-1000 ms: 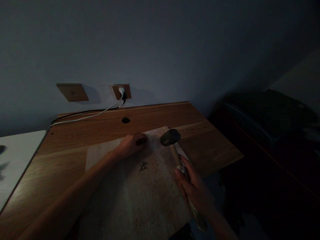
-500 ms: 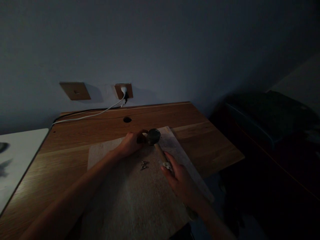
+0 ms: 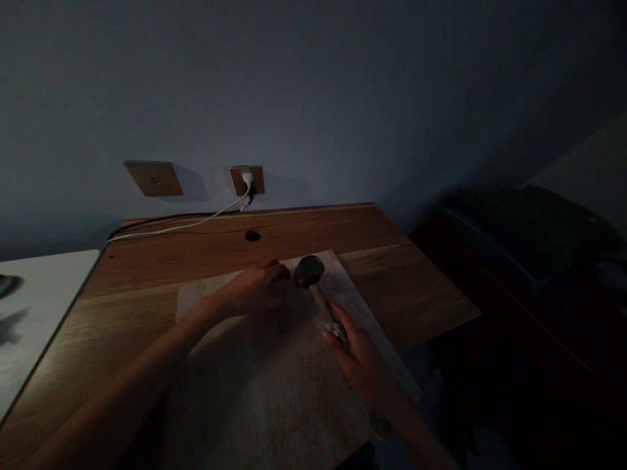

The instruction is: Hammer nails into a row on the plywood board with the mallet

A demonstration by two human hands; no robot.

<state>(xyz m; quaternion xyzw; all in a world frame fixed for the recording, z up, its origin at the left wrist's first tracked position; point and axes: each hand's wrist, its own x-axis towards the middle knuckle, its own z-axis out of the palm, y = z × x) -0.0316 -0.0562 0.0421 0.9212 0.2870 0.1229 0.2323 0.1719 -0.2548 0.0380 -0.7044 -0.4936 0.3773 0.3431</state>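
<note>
My right hand (image 3: pixel 355 356) is wrapped round the wooden handle of a mallet (image 3: pixel 321 302). Its dark, round head (image 3: pixel 309 271) is over the far part of a pale board (image 3: pixel 274 391). To the left of the head, my left hand (image 3: pixel 255 287) hovers with its fingers bent downward and apart, with nothing visible in them. Just below those fingers are small metal pieces like nails or screws (image 3: pixel 283 321), dim and partly covered by shadow and the hand.
The board lies on a wooden desk (image 3: pixel 435 294) with a cable hole (image 3: pixel 252 235). White and black cables run from a wall socket (image 3: pixel 247 180) along the back edge. A white surface (image 3: pixel 44 281) adjoins at left. Dark furniture (image 3: pixel 529 228) stands at right.
My left hand has come away from beside the mallet head, moving back toward the small metal pieces. The mallet has shifted slightly right in view, still in my right hand.
</note>
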